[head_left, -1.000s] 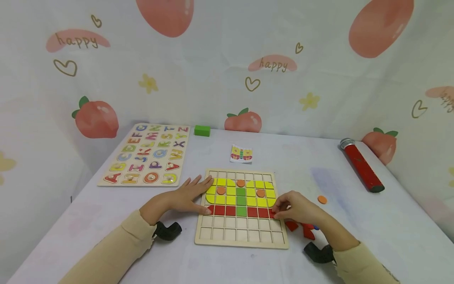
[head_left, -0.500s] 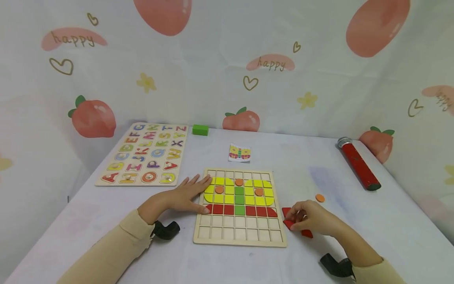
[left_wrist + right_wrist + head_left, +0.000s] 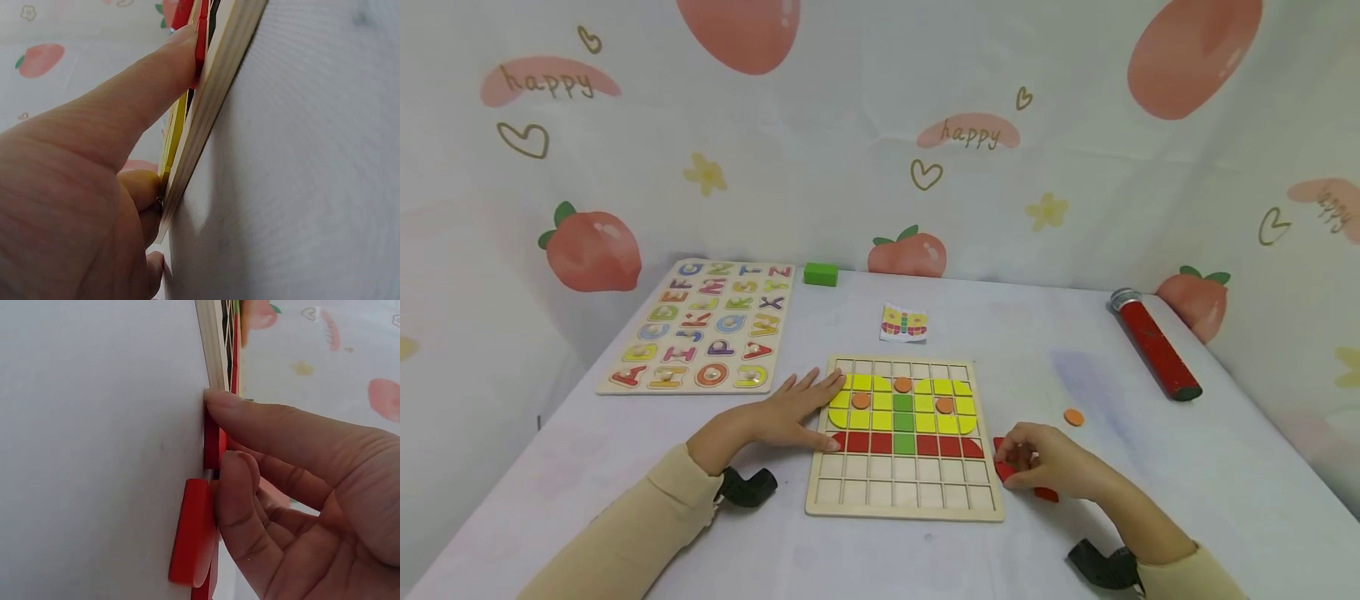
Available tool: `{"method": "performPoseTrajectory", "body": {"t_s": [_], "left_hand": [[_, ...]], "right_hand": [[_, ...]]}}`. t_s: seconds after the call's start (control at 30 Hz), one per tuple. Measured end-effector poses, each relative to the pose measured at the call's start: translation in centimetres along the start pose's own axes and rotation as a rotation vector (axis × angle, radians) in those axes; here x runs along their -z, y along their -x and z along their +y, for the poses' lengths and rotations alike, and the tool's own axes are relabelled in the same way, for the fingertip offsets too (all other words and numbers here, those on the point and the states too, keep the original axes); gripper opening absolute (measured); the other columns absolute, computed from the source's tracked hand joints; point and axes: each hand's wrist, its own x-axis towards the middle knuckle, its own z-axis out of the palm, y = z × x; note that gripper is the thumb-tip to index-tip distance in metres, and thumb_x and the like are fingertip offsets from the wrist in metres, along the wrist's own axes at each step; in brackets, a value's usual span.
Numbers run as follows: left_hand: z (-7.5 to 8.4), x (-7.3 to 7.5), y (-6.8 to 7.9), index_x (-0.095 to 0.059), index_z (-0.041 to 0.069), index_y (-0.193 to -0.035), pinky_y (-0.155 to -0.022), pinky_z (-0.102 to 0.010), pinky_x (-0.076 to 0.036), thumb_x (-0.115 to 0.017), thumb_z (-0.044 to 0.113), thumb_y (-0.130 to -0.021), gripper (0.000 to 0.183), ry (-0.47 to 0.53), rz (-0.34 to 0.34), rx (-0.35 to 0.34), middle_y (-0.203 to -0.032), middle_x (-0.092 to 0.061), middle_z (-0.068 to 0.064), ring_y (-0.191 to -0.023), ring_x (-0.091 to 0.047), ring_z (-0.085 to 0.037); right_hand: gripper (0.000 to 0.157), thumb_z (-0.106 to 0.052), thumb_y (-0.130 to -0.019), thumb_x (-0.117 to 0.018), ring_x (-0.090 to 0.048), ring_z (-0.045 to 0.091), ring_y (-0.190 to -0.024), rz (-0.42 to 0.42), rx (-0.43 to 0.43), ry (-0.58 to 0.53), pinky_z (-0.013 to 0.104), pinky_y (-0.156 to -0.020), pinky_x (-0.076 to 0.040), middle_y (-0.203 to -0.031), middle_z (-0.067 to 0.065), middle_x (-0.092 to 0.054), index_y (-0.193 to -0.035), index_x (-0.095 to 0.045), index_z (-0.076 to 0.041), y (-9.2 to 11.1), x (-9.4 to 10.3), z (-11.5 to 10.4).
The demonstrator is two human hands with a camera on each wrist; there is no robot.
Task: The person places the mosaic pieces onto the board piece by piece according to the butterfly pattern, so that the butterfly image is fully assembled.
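A wooden grid board (image 3: 917, 496) lies in front of me, with yellow tiles (image 3: 943, 422), a green column (image 3: 904, 423), orange discs (image 3: 945, 406) and a row of red tiles (image 3: 928, 447) in its cells. My left hand (image 3: 767, 425) rests on the board's left side, fingers spread; in the left wrist view its thumb (image 3: 144, 87) touches a red tile's edge. Right of the board, my right hand (image 3: 1048, 462) pinches a red tile (image 3: 214, 447) low at the table, thumb at one end. Another red tile (image 3: 190, 534) lies beside those fingertips. The palm hides part of the pile.
Behind the board lies a small butterfly picture card (image 3: 904, 323). An alphabet puzzle board (image 3: 700, 333) is at the back left, near a green block (image 3: 821, 274). A loose orange disc (image 3: 1073, 417) and a red microphone (image 3: 1157, 350) are to the right.
My right hand has left the right end of the board's red row, where a red tile now shows, and moved right to the loose red tiles. My left hand stays on the board.
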Motion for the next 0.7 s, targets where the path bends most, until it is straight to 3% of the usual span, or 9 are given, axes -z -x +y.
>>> {"method": "performPoseTrajectory", "body": {"t_s": [0.27, 0.43, 0.7], "left_hand": [[-0.1, 0.0, 0.1, -0.011, 0.017, -0.151, -0.116, -0.053, 0.006, -0.063, 0.061, -0.077, 0.101, 0.006, 0.006, -0.002, -0.159, -0.005, -0.001, -0.146, 0.006, -0.031], [-0.2, -0.1, 0.0, -0.009, 0.019, -0.151, -0.116, -0.053, 0.007, -0.061, 0.063, -0.077, 0.101, -0.011, 0.003, -0.007, -0.159, -0.004, 0.001, -0.146, 0.007, -0.030], [-0.2, -0.1, 0.0, -0.010, 0.017, -0.151, -0.116, -0.053, 0.006, -0.063, 0.061, -0.077, 0.101, -0.004, 0.006, -0.012, -0.159, -0.005, -0.001, -0.146, 0.006, -0.031]], "right_hand": [[0.026, -0.017, -0.073, -0.078, -0.049, 0.010, -0.066, -0.032, -0.028, -0.029, 0.020, -0.054, -0.043, -0.074, -0.001, -0.051, -0.084, -0.056, -0.008, -0.3, 0.1, -0.3], [0.021, -0.017, -0.079, -0.073, -0.052, 0.011, -0.073, -0.048, -0.005, -0.053, 0.018, -0.061, -0.047, -0.081, 0.000, -0.057, -0.091, -0.059, -0.008, -0.5, 0.4, -0.5], [0.016, -0.018, -0.086, -0.067, -0.059, 0.016, -0.076, -0.105, 0.021, -0.186, 0.020, -0.067, -0.055, -0.088, 0.005, -0.066, -0.091, -0.062, -0.005, -1.1, 0.4, -1.3]]}}
